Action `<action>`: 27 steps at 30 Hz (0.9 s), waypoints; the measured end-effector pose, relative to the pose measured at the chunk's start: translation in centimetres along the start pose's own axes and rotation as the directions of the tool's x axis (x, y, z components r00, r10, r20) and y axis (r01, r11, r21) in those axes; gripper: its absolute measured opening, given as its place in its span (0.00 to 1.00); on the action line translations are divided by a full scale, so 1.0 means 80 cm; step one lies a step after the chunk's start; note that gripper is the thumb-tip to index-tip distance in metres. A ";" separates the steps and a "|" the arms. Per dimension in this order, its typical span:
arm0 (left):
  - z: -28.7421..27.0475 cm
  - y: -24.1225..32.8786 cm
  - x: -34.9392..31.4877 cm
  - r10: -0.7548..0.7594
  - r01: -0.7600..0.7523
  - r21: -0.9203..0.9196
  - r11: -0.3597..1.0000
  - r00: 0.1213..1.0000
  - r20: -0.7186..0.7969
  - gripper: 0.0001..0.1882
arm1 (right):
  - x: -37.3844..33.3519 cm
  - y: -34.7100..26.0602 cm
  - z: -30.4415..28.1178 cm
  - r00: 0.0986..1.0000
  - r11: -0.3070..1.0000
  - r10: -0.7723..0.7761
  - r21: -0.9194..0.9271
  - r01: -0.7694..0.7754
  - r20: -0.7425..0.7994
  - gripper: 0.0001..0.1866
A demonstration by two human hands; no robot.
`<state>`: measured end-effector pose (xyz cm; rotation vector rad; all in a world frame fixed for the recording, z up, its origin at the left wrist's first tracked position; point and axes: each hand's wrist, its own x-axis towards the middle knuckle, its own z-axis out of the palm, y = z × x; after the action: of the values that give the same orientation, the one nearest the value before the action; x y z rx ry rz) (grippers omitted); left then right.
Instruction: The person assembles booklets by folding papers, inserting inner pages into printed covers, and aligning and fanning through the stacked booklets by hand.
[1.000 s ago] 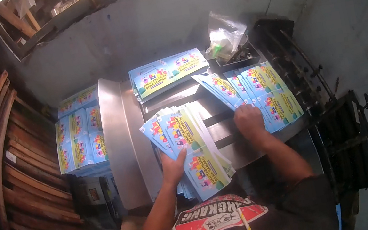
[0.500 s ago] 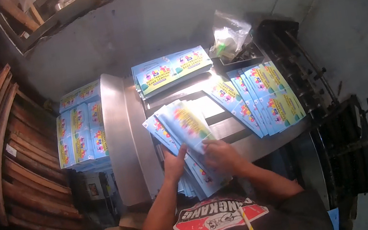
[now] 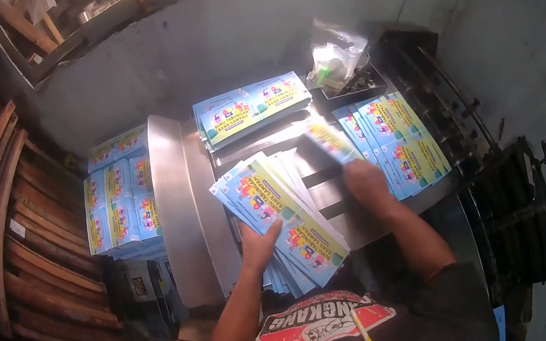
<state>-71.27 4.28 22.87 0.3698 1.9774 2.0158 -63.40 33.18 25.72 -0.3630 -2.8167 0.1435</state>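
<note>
Since the frame half a second ago, the right hand [image 3: 365, 182] has swung away from the held bundle to the right side of the bench [image 3: 330, 193], and the slanted sheet that lay at the near edge of the fanned sheets is gone from that spot. Its grip is closed on a printed sheet [image 3: 331, 143], blurred by motion and pointing up and to the left; the fingertips appear pinched on its lower end, though the blur makes their exact placement hard to read. The left hand [image 3: 258, 246] keeps its grip closed around the bundle of printed sheets [image 3: 289, 222], thumb on top, fingers hidden beneath. Blue, yellow and green covers show on the bundle's top sheet, with white edges fanning out behind it.

Just right of the right hand, the fanned sheets [image 3: 399, 141] lie overlapping on the bench. Beyond the bundle, another stack [image 3: 255, 109] sits crosswise at the back, near a black tray [image 3: 370, 90] with a clear plastic bag [image 3: 337, 60] on it. Farther left, past an upright metal panel [image 3: 179, 209], stand piled covers [image 3: 120, 203], and beyond them curved-looking wooden boards [image 3: 44, 240].
</note>
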 end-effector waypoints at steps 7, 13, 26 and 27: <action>-0.005 0.003 -0.003 -0.076 0.082 0.119 0.990 0.996 -0.055 0.35 | -0.034 -0.139 -0.050 0.855 0.841 -0.193 0.530 -0.109 0.481 0.22; 0.002 0.016 -0.003 -0.109 0.109 -0.002 0.994 0.994 -0.025 0.31 | -0.038 0.074 -0.005 0.958 0.944 0.245 -0.187 -0.270 -0.146 0.23; 0.065 0.013 0.014 -0.085 0.088 -0.023 0.996 0.993 0.080 0.35 | -0.031 -0.036 -0.061 0.999 0.982 -0.022 0.186 0.028 -0.032 0.11; 0.069 0.011 0.017 -0.068 0.069 -0.021 0.997 0.997 0.040 0.35 | -0.041 -0.054 -0.062 0.977 0.944 -0.058 0.329 -0.013 0.206 0.14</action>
<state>-70.48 9.93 23.87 0.3291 1.9163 1.9720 -59.86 28.45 30.07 -0.2490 -2.9289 0.6773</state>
